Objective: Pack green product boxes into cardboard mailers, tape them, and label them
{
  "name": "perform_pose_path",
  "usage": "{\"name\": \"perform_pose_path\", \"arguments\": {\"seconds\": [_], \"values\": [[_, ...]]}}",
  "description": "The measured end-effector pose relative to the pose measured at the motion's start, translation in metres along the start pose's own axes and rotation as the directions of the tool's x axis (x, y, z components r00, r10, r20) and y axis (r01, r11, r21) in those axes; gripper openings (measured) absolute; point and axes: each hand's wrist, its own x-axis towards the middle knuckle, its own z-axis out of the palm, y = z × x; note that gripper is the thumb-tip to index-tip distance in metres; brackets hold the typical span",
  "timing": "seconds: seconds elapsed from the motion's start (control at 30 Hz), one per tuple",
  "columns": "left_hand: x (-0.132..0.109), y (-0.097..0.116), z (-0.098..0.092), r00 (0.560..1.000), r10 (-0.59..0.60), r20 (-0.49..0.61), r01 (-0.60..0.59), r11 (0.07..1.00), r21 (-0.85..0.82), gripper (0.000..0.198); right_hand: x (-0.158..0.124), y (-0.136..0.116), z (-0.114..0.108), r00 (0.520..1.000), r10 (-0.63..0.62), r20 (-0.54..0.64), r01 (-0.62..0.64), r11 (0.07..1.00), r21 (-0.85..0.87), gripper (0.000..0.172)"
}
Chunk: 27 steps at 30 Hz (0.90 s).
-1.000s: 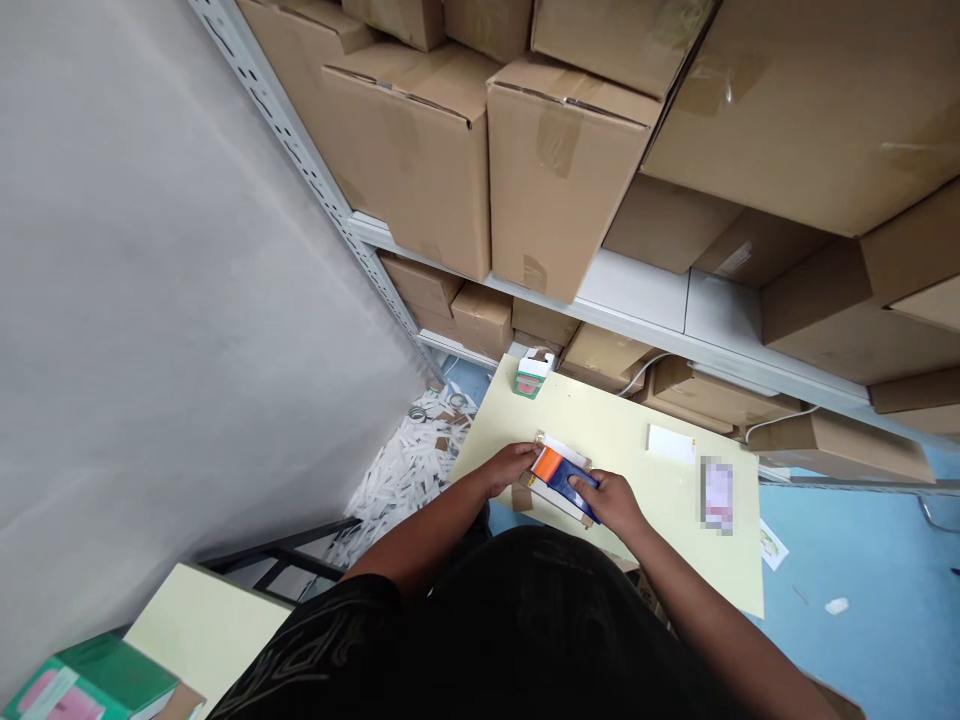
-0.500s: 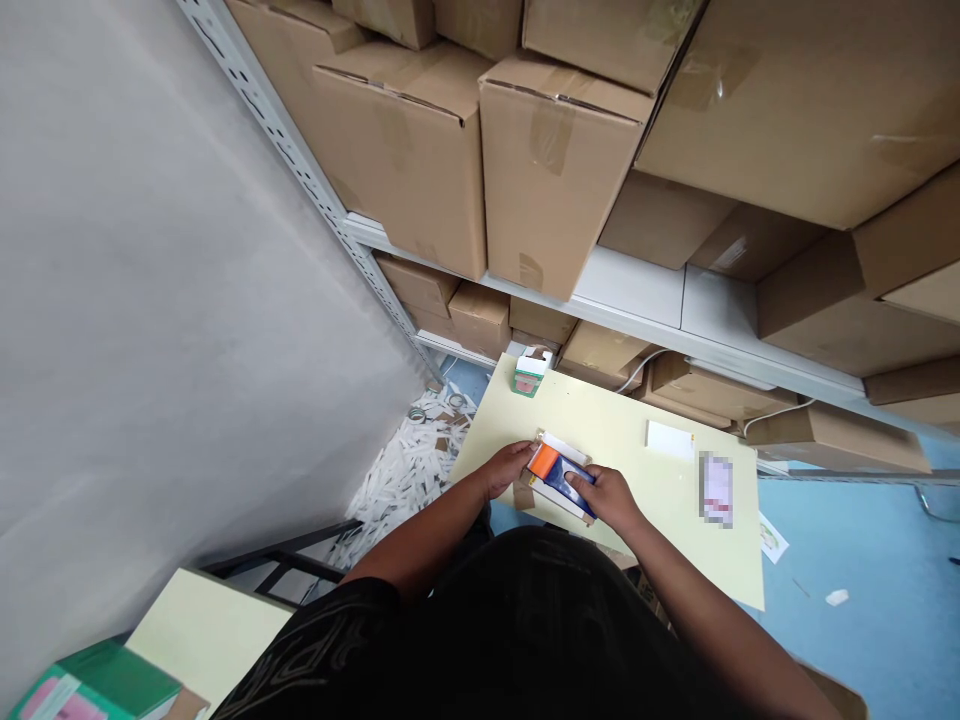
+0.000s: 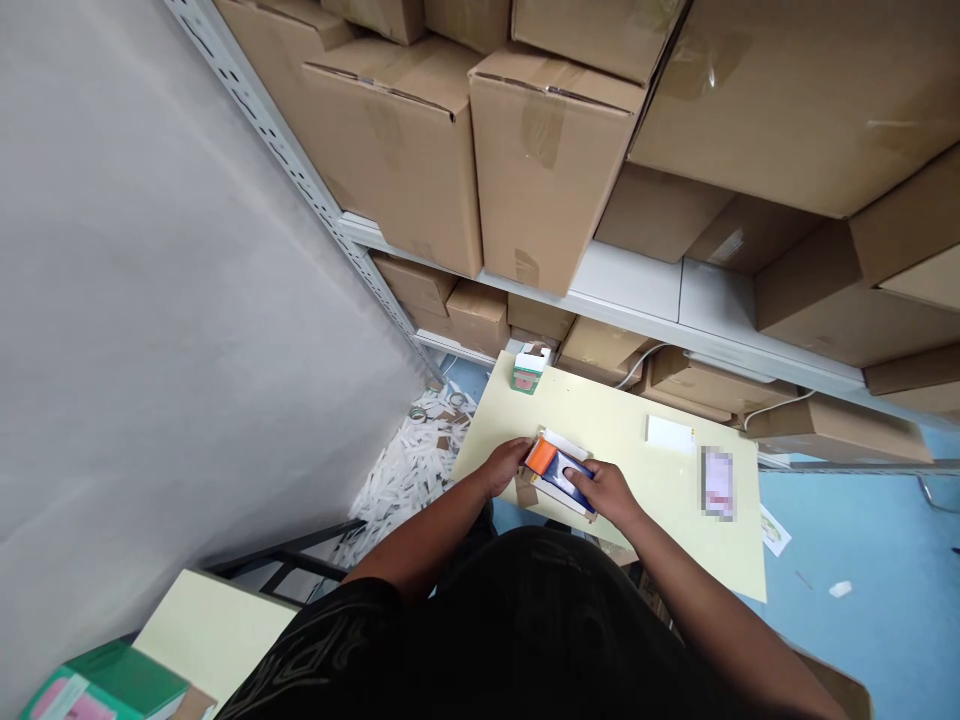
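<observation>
A flat blue-and-orange pack (image 3: pixel 551 462) is held low over the near left part of the pale yellow table (image 3: pixel 600 405). My right hand (image 3: pixel 611 490) grips its blue end, thumb across the top face. At the orange end, my left hand (image 3: pixel 506 465) is closed with its fingertips pinching the edge. White box-like edges (image 3: pixel 566 443) show beneath and around the pack; whether they belong to it I cannot tell. Brown tape or card (image 3: pixel 526 492) shows just below the left fingertips.
A green-and-white carton (image 3: pixel 529 370) stands at the table's far left corner. A white box (image 3: pixel 670 433) and a blurred-out item (image 3: pixel 718 483) lie to the right. Cardboard boxes (image 3: pixel 555 160) fill the shelves ahead. Paper strips (image 3: pixel 405 460) cover the floor at left, beside the wall.
My hands and the pack stay in nearly the same place and pose. The whole view has shifted very slightly.
</observation>
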Motion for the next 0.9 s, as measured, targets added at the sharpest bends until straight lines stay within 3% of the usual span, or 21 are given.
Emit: {"name": "perform_pose_path", "arguments": {"seconds": [0.07, 0.17, 0.3, 0.43, 0.57, 0.67, 0.9], "values": [[0.000, -0.001, -0.001, 1.000, 0.004, -0.026, -0.004, 1.000, -0.005, 0.056, -0.001, 0.003, -0.001, 1.000, 0.004, 0.003, -0.004, 1.000, -0.007, 0.054], [-0.001, -0.003, -0.003, 0.999, -0.027, 0.019, 0.026, 0.998, 0.054, 0.057, 0.000, 0.004, -0.001, 1.000, 0.010, -0.005, -0.010, 1.000, -0.017, 0.053], [0.001, -0.005, -0.007, 1.000, -0.008, 0.023, 0.002, 0.970, 0.244, 0.047, 0.002, -0.010, -0.007, 0.997, 0.072, 0.021, -0.071, 0.995, -0.064, 0.053], [0.007, -0.001, -0.014, 0.997, 0.074, -0.004, -0.066, 0.916, 0.395, 0.033, -0.005, -0.023, -0.028, 0.985, 0.156, 0.070, -0.139, 0.970, -0.201, 0.052], [0.006, 0.005, -0.035, 0.992, 0.118, -0.051, -0.070, 0.824, 0.562, 0.023, -0.022, -0.011, -0.045, 0.978, 0.197, 0.062, -0.166, 0.928, -0.333, 0.052], [0.003, -0.001, -0.044, 0.994, 0.092, -0.054, -0.033, 0.747, 0.664, 0.020, -0.030, 0.004, -0.044, 0.982, 0.179, 0.054, -0.143, 0.906, -0.399, 0.051], [0.012, -0.036, -0.021, 0.963, 0.243, -0.115, -0.096, 0.710, 0.698, 0.023, -0.026, 0.010, -0.034, 0.980, 0.197, -0.008, -0.179, 0.871, -0.458, 0.057]]}}
